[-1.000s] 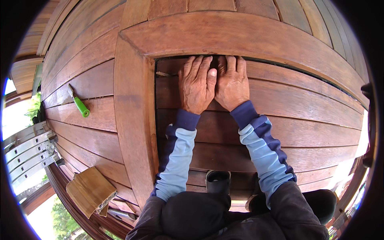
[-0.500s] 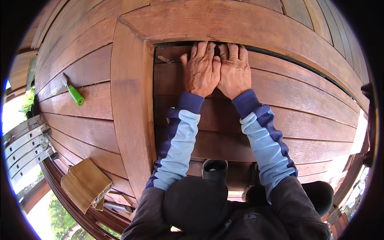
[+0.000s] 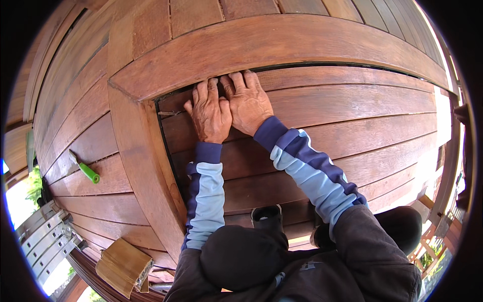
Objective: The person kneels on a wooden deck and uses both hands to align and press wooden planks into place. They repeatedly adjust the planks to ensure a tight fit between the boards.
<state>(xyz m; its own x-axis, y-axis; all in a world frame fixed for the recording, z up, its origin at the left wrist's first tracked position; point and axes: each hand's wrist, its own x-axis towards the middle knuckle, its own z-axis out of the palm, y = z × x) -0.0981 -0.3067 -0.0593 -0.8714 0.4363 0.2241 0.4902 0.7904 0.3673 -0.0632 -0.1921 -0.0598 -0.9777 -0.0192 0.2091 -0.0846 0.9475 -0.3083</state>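
Ladder: grey metal [image 3: 48,241], at the left edge, beside the planks [image 3: 95,209].
Scraper: green handle [image 3: 89,173], lying on the planks left of the frame, blade pointing far and left, handle end near and right.
Cardboard: brown, folded piece [image 3: 121,264] at the near left, its right end ragged; whether it forms a box, and what it may contain, cannot be told.
Frame: reddish wood, one board [image 3: 138,151] running near to far, meeting the far board [image 3: 282,43] at a slanted joint.
Splinter: thin, pale [image 3: 168,114], on the panel's far left corner, left of the hands.
Left hand: palm down on the panel [image 3: 209,115], fingers stretched to the far edge; whether their tips grip it cannot be told.
Right hand: just beside the left [image 3: 246,104], thumb side touching it, palm down, fingertips at the same edge; its grip cannot be told either.
Shoe: dark [image 3: 266,217], at the panel's near side.
Panel: slatted wood [image 3: 327,136], inside the frame, under both hands, a dark gap [image 3: 302,65] along its far edge.
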